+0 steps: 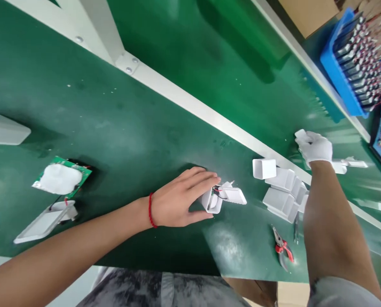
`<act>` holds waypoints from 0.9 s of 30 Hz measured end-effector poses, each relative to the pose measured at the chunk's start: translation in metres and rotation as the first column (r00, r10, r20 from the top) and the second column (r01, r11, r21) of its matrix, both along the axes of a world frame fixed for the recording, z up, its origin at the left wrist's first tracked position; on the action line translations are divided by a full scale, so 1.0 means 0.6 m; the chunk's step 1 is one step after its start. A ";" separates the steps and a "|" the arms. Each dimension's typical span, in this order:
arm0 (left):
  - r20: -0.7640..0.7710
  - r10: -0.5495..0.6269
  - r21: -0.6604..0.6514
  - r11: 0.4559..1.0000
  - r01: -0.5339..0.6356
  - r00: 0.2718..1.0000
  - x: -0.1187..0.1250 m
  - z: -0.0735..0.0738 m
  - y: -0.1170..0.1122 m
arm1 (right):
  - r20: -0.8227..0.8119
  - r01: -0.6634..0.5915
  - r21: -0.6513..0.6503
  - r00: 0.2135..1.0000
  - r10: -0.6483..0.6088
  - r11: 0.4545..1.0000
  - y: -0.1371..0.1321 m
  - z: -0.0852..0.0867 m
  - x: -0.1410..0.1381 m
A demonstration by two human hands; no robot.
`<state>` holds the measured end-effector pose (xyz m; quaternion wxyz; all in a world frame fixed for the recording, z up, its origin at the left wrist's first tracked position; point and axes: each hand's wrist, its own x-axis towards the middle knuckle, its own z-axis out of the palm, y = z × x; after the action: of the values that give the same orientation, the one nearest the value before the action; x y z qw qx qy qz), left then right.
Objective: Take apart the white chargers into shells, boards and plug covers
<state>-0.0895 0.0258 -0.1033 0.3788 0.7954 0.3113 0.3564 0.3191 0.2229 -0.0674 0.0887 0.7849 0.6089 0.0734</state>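
My left hand (186, 196), with a red cord on its wrist, holds a white plastic housing (212, 202) against the green table. The housing's open end faces right. Red and black wires run from inside it to a white end cap (234, 195). On the far side of the white metal bar, my right hand (315, 149) wears a white glove. Its fingers are closed around a small white plastic piece (301, 135), partly hidden by the glove. Just right of that hand lie more white parts (350, 164).
Several white housings (281, 194) are bunched near the bar (190, 102), with red-handled pliers (283, 249) below. On the left are a green circuit board (61, 177) with a white pad and a wired white cap (45, 221). A blue bin (340, 64) holds many wired parts.
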 end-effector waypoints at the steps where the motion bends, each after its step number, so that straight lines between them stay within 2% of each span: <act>1: 0.028 -0.006 0.013 1.000 0.006 1.000 0.000 -0.002 0.000 | -0.019 0.034 0.018 0.999 -0.034 0.999 -0.001 0.003 0.000; 3: 0.063 -0.010 0.053 0.999 0.006 0.998 0.002 -0.007 0.000 | -0.083 0.115 0.049 0.990 -0.111 0.992 -0.002 0.018 -0.010; 5: 0.056 0.004 0.112 0.994 -0.010 0.998 0.003 -0.009 0.001 | -0.146 0.152 0.092 0.980 -0.138 0.984 -0.006 0.045 -0.035; 7: 0.017 0.022 0.198 0.980 -0.025 1.000 0.002 -0.008 0.001 | -0.231 0.110 0.145 0.970 -0.074 0.983 -0.023 0.078 -0.081; 8: -0.005 0.026 0.243 0.970 -0.024 1.000 0.000 -0.007 0.002 | -0.271 0.050 0.162 0.962 -0.005 0.986 -0.038 0.095 -0.112; 9: -0.021 0.029 0.281 0.960 -0.022 0.999 -0.003 -0.005 0.002 | -0.347 -0.073 0.178 0.928 0.132 0.981 -0.057 0.109 -0.147; 10: -0.032 0.033 0.309 0.951 -0.021 0.999 -0.007 -0.002 0.002 | -0.389 -0.243 0.138 0.878 0.278 0.960 -0.078 0.118 -0.186; 11: -0.035 0.040 0.329 0.944 -0.027 0.999 -0.011 0.001 0.002 | -0.368 -0.384 0.007 0.858 0.359 0.923 -0.099 0.123 -0.225; 12: -0.036 0.049 0.344 0.938 -0.034 0.998 -0.016 0.005 0.002 | -0.318 -0.448 -0.078 0.858 0.404 0.891 -0.118 0.121 -0.263; 14: -0.048 0.059 0.362 0.931 -0.038 0.997 -0.025 0.011 0.002 | -0.238 -0.485 -0.257 0.870 0.432 0.836 -0.148 0.104 -0.326; 16: -0.089 0.049 0.365 0.931 -0.013 0.995 -0.032 0.016 0.000 | -0.159 -0.465 -0.335 0.885 0.438 0.819 -0.165 0.079 -0.362; 18: -0.136 0.039 0.353 0.935 0.012 0.990 -0.037 0.018 -0.002 | -0.121 -0.464 -0.339 0.884 0.451 0.819 -0.185 0.065 -0.369; 20: -0.165 0.062 0.330 0.944 -0.004 0.984 -0.037 0.017 -0.005 | -0.088 -0.490 -0.235 0.871 0.483 0.840 -0.224 0.069 -0.357; 22: -0.177 0.105 0.296 0.954 -0.049 0.979 -0.031 0.014 -0.010 | -0.025 -0.507 0.031 0.861 0.508 0.861 -0.287 0.081 -0.344; 23: -0.182 0.124 0.275 0.959 -0.071 0.975 -0.027 0.013 -0.013 | 0.012 -0.478 0.235 0.872 0.489 0.847 -0.323 0.085 -0.342; 24: -0.188 0.137 0.253 0.963 -0.087 0.972 -0.022 0.013 -0.016 | 0.026 -0.483 0.401 0.856 0.517 0.779 -0.360 0.085 -0.343; 25: -0.192 0.144 0.236 0.967 -0.097 0.971 -0.017 0.013 -0.019 | 0.011 -0.581 0.448 0.763 0.646 0.679 -0.393 0.080 -0.348; 26: -0.197 0.148 0.223 0.969 -0.103 0.969 -0.012 0.013 -0.023 | -0.027 -0.676 0.441 0.648 0.761 0.591 -0.421 0.070 -0.355; 27: -0.200 0.154 0.212 0.971 -0.111 0.968 -0.008 0.013 -0.026 | -0.081 -0.719 0.412 0.582 0.809 0.560 -0.441 0.055 -0.365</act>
<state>-0.0944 0.0100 -0.0956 0.2365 0.8405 0.3659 0.3221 0.1003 -0.0417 -0.0342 -0.1680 0.4437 0.8743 0.1029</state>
